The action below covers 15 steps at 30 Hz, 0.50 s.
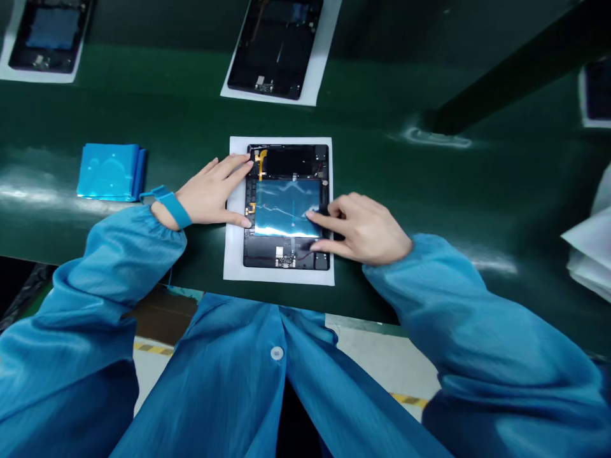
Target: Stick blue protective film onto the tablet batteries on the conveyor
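An opened black tablet (267,249) lies on a white sheet (281,275) in front of me, its inside facing up. A shiny blue film (279,213) covers the middle part of it. My left hand (212,191) rests along the tablet's left edge, thumb and fingers spread. The right hand (365,226) lies over the right edge; its index fingertip touches the film's right side, and its thumb is stretched out below, over the tablet. Nothing shows between those fingers. An orange flex cable (262,162) shows at the tablet's upper left.
Left of me sits a stack of blue films (109,170). Farther off, another opened tablet (274,54) and a third tablet (52,38) lie on white sheets. A dark bar (506,76) slants down to the green table (396,181). White sheets (592,245) are at the right.
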{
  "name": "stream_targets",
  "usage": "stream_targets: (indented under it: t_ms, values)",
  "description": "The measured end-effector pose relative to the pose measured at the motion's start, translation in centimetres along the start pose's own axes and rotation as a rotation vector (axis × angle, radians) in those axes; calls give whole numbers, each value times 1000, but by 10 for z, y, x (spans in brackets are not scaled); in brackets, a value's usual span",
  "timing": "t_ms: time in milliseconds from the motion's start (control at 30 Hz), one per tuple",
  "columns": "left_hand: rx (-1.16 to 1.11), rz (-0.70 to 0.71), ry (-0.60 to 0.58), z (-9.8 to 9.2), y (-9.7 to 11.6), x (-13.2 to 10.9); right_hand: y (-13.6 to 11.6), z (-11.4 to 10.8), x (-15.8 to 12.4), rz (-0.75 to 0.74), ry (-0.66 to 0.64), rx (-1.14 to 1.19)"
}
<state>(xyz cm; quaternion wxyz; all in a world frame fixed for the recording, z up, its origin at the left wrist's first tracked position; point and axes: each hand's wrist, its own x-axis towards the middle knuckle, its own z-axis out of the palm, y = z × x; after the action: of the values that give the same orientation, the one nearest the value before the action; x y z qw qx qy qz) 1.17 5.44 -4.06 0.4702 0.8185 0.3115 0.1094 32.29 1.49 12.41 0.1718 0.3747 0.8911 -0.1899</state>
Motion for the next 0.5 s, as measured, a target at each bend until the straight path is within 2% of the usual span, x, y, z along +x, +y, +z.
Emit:
stream_targets:
  t_ms: [67,133,200,300,367,433,500]
  values:
    - [14,-4,-12,-6,2,2,-8,-3,-11,-73,17,83]
    - [35,-16,-15,-16,4,10,-12,-7,-16,-44,82,183]
    - [70,-37,26,-25,6,28,-14,-8,-16,120,224,278]
    - [158,-93,181,-31,9,66,-15,-5,-12,384,420,357]
    - [200,-157,238,-29,12,90,-17,-1,-11,444,438,360]
    - [220,-190,222,-26,13,105,-18,4,-13,441,392,337]
    - [230,-165,173,-26,14,111,-20,8,-16,416,339,300]
